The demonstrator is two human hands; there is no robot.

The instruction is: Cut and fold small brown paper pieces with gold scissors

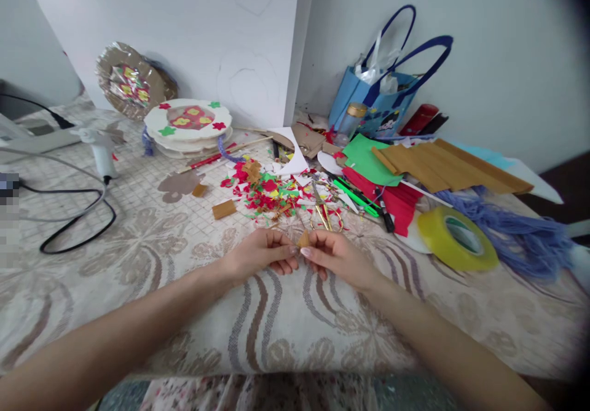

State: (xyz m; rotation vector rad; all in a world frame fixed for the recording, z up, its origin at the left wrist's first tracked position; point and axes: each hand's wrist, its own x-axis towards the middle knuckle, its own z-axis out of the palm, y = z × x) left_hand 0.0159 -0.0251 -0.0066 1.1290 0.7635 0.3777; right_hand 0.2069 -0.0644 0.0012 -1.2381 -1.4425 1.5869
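Bare forearms (152,316), hands (270,251) (338,257) pinching brown paper (304,239) (small, pointed)

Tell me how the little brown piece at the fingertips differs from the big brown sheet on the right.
The held piece is far smaller than the brown sheet. The held piece sits where the left hand and right hand meet; the brown sheet lies untouched, partly over a green sheet. Both are a similar brown.
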